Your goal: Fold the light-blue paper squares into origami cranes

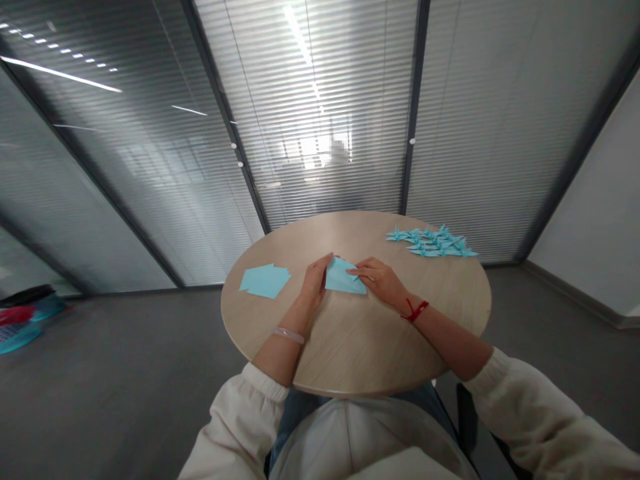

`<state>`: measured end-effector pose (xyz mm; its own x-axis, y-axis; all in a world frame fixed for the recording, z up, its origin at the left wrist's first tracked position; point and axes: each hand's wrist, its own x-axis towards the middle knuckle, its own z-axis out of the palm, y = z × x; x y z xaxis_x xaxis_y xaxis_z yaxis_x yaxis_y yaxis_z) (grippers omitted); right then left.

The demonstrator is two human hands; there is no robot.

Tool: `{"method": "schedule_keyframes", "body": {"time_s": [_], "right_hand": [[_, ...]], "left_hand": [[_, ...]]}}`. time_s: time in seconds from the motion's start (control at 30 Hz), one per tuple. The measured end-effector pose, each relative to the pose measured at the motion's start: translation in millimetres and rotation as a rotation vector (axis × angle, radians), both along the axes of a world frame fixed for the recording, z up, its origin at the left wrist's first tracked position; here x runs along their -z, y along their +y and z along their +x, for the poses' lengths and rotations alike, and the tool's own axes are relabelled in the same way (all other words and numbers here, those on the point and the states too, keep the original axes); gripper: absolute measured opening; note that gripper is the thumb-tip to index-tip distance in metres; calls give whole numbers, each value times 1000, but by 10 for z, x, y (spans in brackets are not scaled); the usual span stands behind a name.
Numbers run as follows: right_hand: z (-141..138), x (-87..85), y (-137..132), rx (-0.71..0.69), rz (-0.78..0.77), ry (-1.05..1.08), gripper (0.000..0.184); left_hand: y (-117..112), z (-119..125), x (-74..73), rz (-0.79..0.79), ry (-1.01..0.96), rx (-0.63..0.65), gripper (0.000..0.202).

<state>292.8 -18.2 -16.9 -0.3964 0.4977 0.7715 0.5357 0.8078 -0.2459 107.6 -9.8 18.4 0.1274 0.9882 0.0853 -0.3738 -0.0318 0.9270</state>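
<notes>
A light blue sheet of paper (343, 279) is held between my two hands over the middle of the round table. My left hand (315, 277) grips its left edge, with the fingers closed along it. At the right side, my right hand (376, 275) pinches the paper near a small raised or folded flap. Loose light blue paper sheets (267, 280) lie overlapping to the left of my left hand. Several folded blue paper cranes (435, 241) sit close together in rows at the table's far right.
The round wooden table (360, 360) stands in front of my lap, its far edge near glass panels with blinds (330, 193). Blue and red baskets (25, 320) are on the floor at the far left. A white wall (595, 220) rises at the right.
</notes>
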Motion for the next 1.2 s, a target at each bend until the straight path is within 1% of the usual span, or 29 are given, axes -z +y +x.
{"method": "schedule_keyframes", "body": {"time_s": [0.17, 0.3, 0.43, 0.53, 0.67, 0.73, 0.8, 0.9, 1.0, 1.2], "right_hand": [[2, -8, -13, -27, 20, -23, 29], [-7, -6, -19, -35, 25, -33, 30], [-33, -44, -64, -28, -11, 3, 36], [-49, -107, -111, -51, -117, 122, 38], [-59, -138, -108, -12, -417, 365, 29], [-67, -115, -76, -16, -543, 406, 29], [-77, -83, -41, -77, -635, 410, 34], [-92, -53, -6, -137, -682, 408, 40], [-98, -48, 7, -131, -677, 412, 42], [-96, -41, 10, -133, -673, 425, 38]], "left_hand": [[-28, 1, 4, 6, 133, -55, 39], [-40, -13, 21, 30, 170, -72, 38], [-30, -30, 34, 85, 207, -105, 36], [-12, -25, 47, 134, 235, -108, 37], [-1, 5, 67, 196, 342, -55, 39], [-8, 18, 71, 221, 398, -24, 37], [-23, 28, 70, 243, 418, -6, 36], [-44, 39, 64, 262, 420, 9, 35], [-51, 49, 68, 260, 431, 10, 36], [-48, 60, 70, 279, 504, -108, 37]]}}
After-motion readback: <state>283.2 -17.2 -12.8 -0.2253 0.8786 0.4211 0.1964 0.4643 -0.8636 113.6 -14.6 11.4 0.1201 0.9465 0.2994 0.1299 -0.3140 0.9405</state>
